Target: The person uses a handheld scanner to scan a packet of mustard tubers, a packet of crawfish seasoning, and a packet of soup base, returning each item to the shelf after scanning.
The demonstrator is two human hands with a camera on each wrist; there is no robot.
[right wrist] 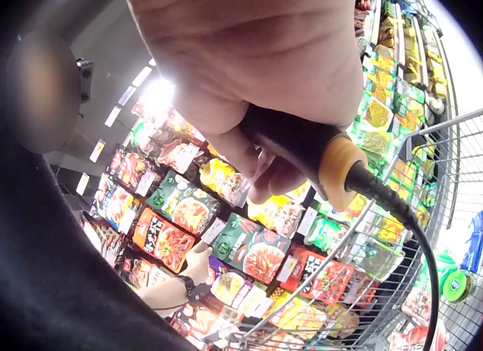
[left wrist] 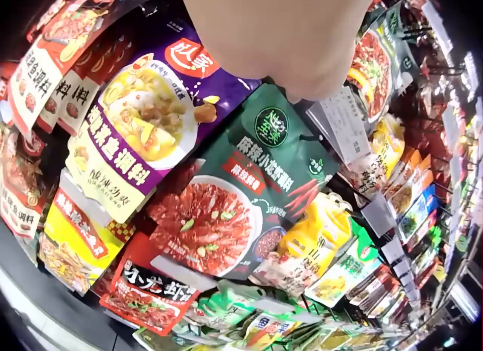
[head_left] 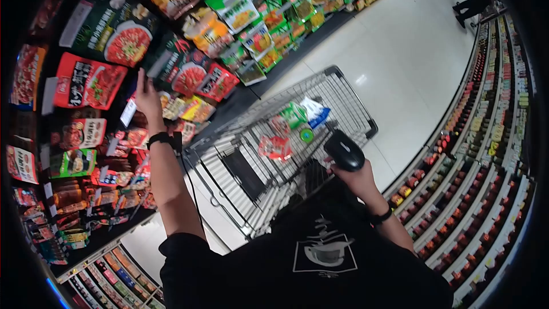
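My left hand (head_left: 148, 102) reaches to the shelf with its fingers extended towards the hanging packets. In the left wrist view its heel is over the top edges of a purple seasoning packet (left wrist: 181, 87) and a dark green seasoning packet (left wrist: 264, 132); the fingers are out of sight there. A white price tag (left wrist: 343, 124) sits beside it. My right hand (head_left: 360, 180) grips a black handheld scanner (head_left: 344, 151), raised over the shopping cart (head_left: 349, 97). From the scanner's handle, with its yellow-orange end, runs a black cable (right wrist: 423, 249).
Inside the cart lie a red packet (head_left: 274, 147), a green packet (head_left: 294, 115), a blue-and-white packet (head_left: 315, 112) and a green-lidded item (head_left: 306, 135). Shelves of bottles and jars (head_left: 457, 183) line the right side. A person (head_left: 474, 3) stands far down the aisle.
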